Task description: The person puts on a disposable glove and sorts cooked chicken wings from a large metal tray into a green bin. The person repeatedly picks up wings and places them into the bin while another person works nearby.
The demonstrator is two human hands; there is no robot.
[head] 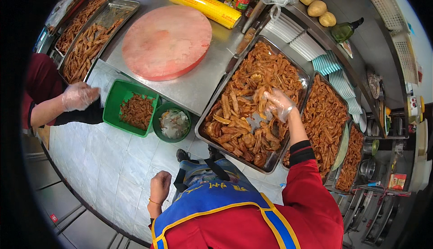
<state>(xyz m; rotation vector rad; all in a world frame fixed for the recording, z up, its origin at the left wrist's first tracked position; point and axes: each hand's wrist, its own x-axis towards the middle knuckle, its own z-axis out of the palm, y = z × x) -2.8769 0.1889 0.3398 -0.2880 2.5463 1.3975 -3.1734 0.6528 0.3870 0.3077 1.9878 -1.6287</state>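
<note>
My right hand, in a clear plastic glove, grips a piece of braised meat over a deep metal tray. Reddish-brown meat pieces fill much of this tray, heaped at its far end. A patch of bare metal bottom shows near the hand. My left hand, without a glove and with a thin band at the wrist, hangs beside my blue apron. Its fingers are curled in, and nothing shows in it.
A round pink chopping block and a yellow roll of film lie on the steel counter. A green bin and green bucket stand below. At left is a co-worker's gloved hand. More meat trays flank mine.
</note>
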